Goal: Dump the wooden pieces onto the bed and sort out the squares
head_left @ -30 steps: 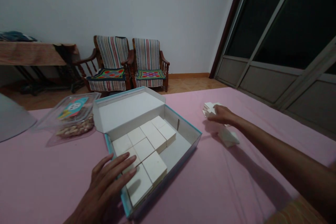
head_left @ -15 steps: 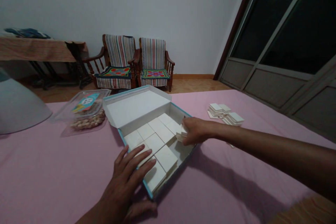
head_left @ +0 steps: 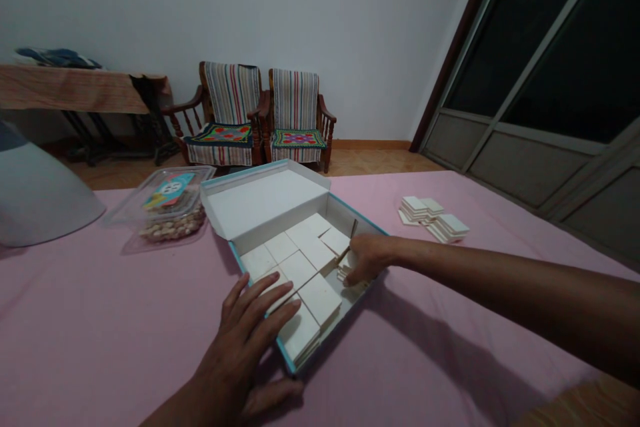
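Observation:
A blue-edged white cardboard box (head_left: 261, 221) lies with its lid folded back. Inside are stacks of white square tiles (head_left: 320, 297), set side by side. My left hand (head_left: 250, 333) rests with fingers stretched over the box's near-left edge and the closest tiles, its thumb lower by the near corner. My right hand (head_left: 367, 259) reaches into the right part of the box, fingers closed around a small stack of white tiles (head_left: 345, 271); its fingertips are partly hidden. More white tile stacks (head_left: 434, 217) lie outside the box to the right.
A clear plastic container (head_left: 173, 213) with nut-like pieces sits left of the box. The pink cloth (head_left: 165, 320) covers the surface. A pale rounded object (head_left: 45, 193) stands at far left. Two wooden armchairs (head_left: 295, 107) are by the wall, and a dark-paned door (head_left: 560, 60) is at right.
My right hand has lowered slightly with the tile stack, deeper into the box's right part. My left hand keeps its place on the box edge. The view has shifted a little.

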The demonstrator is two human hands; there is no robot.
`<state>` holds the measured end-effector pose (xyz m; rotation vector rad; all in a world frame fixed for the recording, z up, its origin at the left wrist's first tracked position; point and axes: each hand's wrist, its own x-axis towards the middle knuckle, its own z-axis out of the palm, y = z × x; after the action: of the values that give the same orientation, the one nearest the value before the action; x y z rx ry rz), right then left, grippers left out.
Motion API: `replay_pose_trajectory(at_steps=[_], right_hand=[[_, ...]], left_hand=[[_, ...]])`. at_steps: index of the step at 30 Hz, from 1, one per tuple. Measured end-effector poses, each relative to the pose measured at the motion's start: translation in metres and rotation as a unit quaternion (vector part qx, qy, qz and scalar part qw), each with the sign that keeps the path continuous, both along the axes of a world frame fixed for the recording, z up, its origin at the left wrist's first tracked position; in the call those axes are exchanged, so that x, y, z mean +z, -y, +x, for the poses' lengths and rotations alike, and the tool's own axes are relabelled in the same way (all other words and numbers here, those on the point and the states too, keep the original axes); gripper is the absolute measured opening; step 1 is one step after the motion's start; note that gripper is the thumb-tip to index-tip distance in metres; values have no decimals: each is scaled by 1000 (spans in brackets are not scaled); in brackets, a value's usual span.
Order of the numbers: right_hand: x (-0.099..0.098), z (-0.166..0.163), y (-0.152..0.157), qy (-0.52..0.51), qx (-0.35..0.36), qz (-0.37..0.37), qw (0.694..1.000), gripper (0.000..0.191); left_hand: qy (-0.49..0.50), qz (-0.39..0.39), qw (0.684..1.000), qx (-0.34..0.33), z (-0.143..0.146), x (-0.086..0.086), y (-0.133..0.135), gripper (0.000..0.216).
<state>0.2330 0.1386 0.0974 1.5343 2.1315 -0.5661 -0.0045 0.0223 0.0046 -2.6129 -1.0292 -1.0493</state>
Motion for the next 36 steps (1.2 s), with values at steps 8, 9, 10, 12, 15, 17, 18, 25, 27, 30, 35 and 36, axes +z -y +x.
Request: replay_pose_trajectory(at_steps=[8, 9, 10, 12, 15, 17, 18, 25, 27, 30, 35, 36], right_hand=[[26, 5, -1, 41, 24, -71, 996, 44], [26, 5, -2, 42, 25, -78, 996, 43], [25, 5, -2, 40, 26, -89, 995, 43], [24, 4, -2, 23, 22, -121, 992, 43], [23, -1, 5, -7, 10, -151, 988, 44], [23, -5, 11, -31, 5, -146, 989, 43], [23, -6, 15, -40, 3, -140, 989, 41], [17, -1, 21, -57, 45, -67, 995, 32], [18, 2, 19, -43, 69, -54, 995, 35], [19, 3, 16, -24, 81, -93, 992, 33], [15, -5, 16, -4, 92, -126, 988, 34], [13, -7, 16, -5, 101, -119, 988, 33]], left_hand=[[41, -49, 997, 35, 12, 2, 12, 66], [41, -57, 997, 36, 13, 2, 13, 63], [36, -61, 997, 32, 13, 3, 14, 60], [24, -64, 998, 15, 10, 5, 13, 56], [8, -81, 997, -18, 1, 11, 6, 49], [11, -106, 994, -33, -6, 16, 0, 42], [14, -118, 992, -38, -9, 19, -3, 38], [10, -141, 989, -40, -23, 25, -11, 42], [-2, -134, 990, -40, -23, 24, -11, 51], [9, -119, 993, -20, -21, 20, -10, 56], [32, -119, 992, -6, -16, 16, -9, 53], [33, -120, 992, -7, -16, 16, -9, 53]])
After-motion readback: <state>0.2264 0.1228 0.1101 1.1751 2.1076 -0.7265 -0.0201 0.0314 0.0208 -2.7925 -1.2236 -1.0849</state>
